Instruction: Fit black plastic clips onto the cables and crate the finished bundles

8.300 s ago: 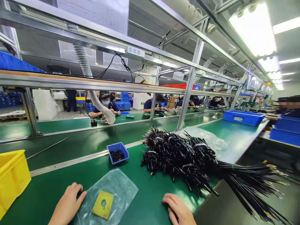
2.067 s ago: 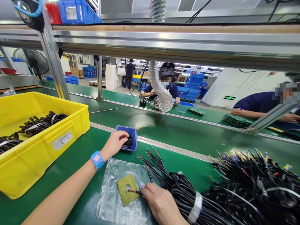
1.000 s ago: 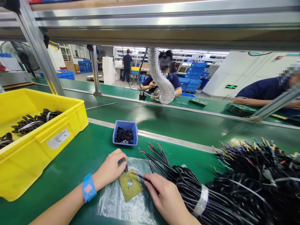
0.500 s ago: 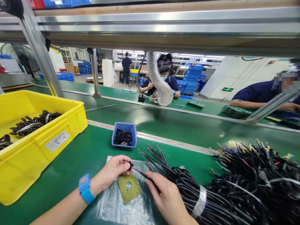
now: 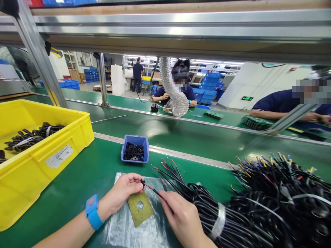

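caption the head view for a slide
Left hand pinches a small black part; right hand holds a thin black red-tipped cable.

Black cable [image 5: 155,191] (red-ended) by small black part [image 5: 143,183]

Bright, cool white light spreads evenly, leaving glare on the metal beam [image 5: 178,30] and a pale sheen across the green table [image 5: 160,129]. Wide-angle stretch skews the yellow bin [image 5: 33,186]. The small black part [image 5: 143,184] lacks fine detail, the fan [image 5: 19,63] looks soft, and pixel blocks hide parts of 2 workers [image 5: 274,102].

1 held blk pc [image 5: 143,184], 1 held cable [image 5: 155,191], 1 sq pad [image 5: 143,215], 1 clr bag [image 5: 152,233], 1 flex duct [image 5: 172,88]
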`<act>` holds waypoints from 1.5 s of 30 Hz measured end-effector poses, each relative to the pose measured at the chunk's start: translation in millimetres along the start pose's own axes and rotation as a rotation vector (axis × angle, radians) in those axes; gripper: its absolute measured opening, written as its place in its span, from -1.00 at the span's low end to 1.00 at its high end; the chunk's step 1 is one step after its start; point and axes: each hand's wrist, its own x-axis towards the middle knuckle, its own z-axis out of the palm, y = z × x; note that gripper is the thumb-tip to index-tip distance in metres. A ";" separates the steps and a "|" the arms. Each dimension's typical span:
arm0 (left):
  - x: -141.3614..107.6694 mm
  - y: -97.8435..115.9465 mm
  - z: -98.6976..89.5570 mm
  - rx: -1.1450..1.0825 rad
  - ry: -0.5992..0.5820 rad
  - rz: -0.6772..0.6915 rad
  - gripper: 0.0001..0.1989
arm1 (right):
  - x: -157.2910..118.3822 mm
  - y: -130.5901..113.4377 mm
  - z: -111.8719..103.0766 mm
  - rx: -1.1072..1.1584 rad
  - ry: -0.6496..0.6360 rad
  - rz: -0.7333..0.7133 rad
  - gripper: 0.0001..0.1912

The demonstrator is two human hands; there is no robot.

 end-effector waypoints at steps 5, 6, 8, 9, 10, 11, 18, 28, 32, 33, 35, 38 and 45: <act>2.2 -3.6 -2.2 0.105 -0.002 0.051 -0.66 | -2.2 -0.5 -1.9 0.001 -0.033 -0.046 -0.73; 2.2 -4.0 -1.6 0.134 0.001 0.067 -0.67 | -1.9 -0.4 -2.3 0.010 -0.038 -0.047 -0.73; 1.0 -5.1 0.9 0.199 -0.004 0.098 -0.73 | -1.2 -0.3 -2.3 0.040 -0.050 -0.034 -0.74; -0.2 -5.7 2.9 0.235 -0.016 0.116 -0.77 | -1.2 -0.3 -1.9 0.057 -0.060 -0.020 -0.75; -1.7 -6.5 5.1 0.273 -0.028 0.137 -0.80 | -1.5 -0.3 -1.2 0.074 -0.071 -0.003 -0.75; -3.5 -7.1 7.4 0.310 -0.037 0.156 -0.84 | -2.1 -0.5 -0.3 0.089 -0.084 0.015 -0.76; -16.7 -3.3 17.9 0.604 -0.006 0.349 -0.87 | -3.0 -4.0 -2.1 0.193 -0.281 0.106 -0.72; -22.8 -11.8 30.1 0.690 -0.058 0.480 -0.86 | 6.8 -12.8 -9.8 0.363 -0.435 0.292 -0.63; -13.9 -12.1 27.3 0.535 -0.027 0.343 -0.86 | 4.2 -10.7 -8.8 0.307 -0.416 0.307 -0.74; -12.2 -11.9 25.8 0.502 -0.038 0.308 -0.84 | 2.6 -9.5 -8.4 0.291 -0.412 0.303 -0.78; -10.9 -11.4 23.2 0.497 -0.063 0.284 -0.81 | -1.0 -7.0 -7.6 0.275 -0.406 0.291 -0.80; -12.9 -9.8 22.1 0.579 -0.069 0.325 -0.84 | -4.7 -5.0 -6.5 0.278 -0.400 0.249 -0.77; -15.6 -10.5 25.2 0.651 -0.071 0.341 -0.87 | 0.9 -7.2 -11.6 0.277 -0.497 0.222 -0.68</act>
